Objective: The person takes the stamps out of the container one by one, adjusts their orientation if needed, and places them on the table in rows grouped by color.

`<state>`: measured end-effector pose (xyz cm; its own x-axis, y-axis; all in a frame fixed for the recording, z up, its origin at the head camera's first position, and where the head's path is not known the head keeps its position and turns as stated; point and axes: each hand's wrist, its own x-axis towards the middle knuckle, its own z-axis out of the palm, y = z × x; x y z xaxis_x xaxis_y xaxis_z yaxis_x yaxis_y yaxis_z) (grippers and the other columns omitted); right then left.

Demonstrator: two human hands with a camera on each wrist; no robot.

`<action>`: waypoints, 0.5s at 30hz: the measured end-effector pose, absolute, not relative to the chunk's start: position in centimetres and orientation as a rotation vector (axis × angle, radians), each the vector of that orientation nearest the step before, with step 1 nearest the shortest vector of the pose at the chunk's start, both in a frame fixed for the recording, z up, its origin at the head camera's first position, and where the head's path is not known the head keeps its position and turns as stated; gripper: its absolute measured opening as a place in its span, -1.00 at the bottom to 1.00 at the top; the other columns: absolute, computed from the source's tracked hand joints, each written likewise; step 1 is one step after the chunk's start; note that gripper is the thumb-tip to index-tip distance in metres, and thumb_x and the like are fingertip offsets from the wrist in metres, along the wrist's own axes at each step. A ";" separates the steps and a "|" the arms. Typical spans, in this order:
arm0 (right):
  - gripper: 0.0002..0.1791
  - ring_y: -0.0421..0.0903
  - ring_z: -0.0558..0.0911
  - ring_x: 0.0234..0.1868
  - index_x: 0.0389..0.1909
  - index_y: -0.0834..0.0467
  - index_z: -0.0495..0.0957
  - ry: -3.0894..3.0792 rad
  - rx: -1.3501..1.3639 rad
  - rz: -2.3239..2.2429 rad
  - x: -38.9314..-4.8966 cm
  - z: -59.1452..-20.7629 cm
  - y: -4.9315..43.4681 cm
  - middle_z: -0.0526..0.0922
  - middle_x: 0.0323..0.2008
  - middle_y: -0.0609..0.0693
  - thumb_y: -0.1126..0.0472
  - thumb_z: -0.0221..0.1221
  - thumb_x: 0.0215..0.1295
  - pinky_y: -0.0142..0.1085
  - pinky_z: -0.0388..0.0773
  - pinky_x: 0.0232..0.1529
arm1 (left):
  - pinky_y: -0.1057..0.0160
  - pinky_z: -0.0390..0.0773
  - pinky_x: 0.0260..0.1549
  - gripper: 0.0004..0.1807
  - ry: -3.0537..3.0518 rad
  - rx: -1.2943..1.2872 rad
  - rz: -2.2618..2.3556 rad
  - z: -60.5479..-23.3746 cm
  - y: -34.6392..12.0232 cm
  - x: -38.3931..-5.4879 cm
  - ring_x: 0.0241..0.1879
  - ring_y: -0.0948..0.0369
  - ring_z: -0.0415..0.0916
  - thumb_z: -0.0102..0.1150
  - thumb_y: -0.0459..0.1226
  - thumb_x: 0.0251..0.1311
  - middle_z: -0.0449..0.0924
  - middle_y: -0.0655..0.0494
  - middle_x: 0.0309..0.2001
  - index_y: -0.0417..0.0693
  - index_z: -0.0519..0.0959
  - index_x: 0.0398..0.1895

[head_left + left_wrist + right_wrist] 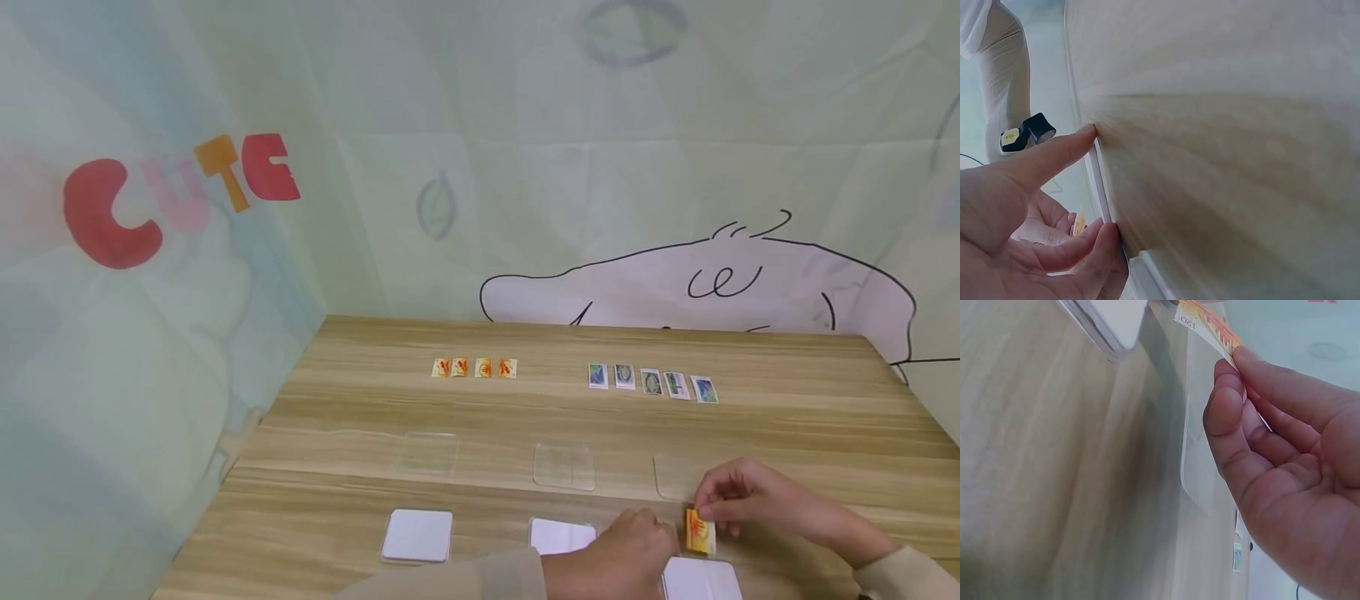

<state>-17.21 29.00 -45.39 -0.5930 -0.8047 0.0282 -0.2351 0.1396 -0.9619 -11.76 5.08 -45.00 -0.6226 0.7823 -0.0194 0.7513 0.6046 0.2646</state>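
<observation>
My right hand [750,504] pinches an orange and yellow postage stamp [701,532] between thumb and fingers. In the right wrist view the stamp [1207,325] slants up from the fingertips, showing a perforated edge and a printed "1.20". The stamp is just beyond the right-hand white square stack [703,580], whose layered edge shows in the right wrist view. My left hand [626,557] is at that stack's left side. In the left wrist view the left thumb and fingers hold opposite ends of a thin pale edge [1102,187], apparently this stack. The left palm is partly hidden.
Two more white square stacks [417,535] [561,535] lie to the left. Behind are clear square sheets [429,454] [564,465] [669,473]. Farther back sit several orange stamps [483,367] and several blue-green stamps [651,382]. Cloth walls border the wooden table [337,408].
</observation>
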 end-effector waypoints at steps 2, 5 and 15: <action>-0.88 -0.31 0.57 -0.47 -0.25 0.31 0.61 1.922 -0.998 -1.469 -17.4 -45.3 29.0 0.63 -0.45 0.19 0.49 0.10 0.37 -0.29 0.58 -0.57 | 0.53 0.31 -0.39 -0.53 2.690 1.290 0.344 -45.0 5.1 -11.8 -0.33 0.42 0.36 0.65 -0.03 -0.29 0.57 0.34 -0.34 0.15 0.74 -0.19; -0.88 -0.31 0.57 -0.47 -0.24 0.32 0.61 1.937 -1.005 -1.465 -17.8 -45.0 28.9 0.63 -0.45 0.18 0.50 0.10 0.36 -0.29 0.58 -0.56 | 0.53 0.31 -0.36 -0.51 2.689 1.303 0.333 -45.1 5.0 -11.8 -0.31 0.42 0.37 0.64 -0.01 -0.28 0.59 0.35 -0.31 0.16 0.75 -0.17; -0.87 -0.27 0.53 -0.48 -0.20 0.28 0.63 1.989 -0.908 -1.412 -18.8 -44.1 28.8 0.61 -0.45 0.22 0.44 0.10 0.40 -0.32 0.54 -0.51 | 0.52 0.28 -0.34 -0.53 2.666 1.282 0.331 -44.9 5.0 -11.8 -0.29 0.42 0.36 0.62 0.02 -0.24 0.59 0.35 -0.29 0.15 0.74 -0.17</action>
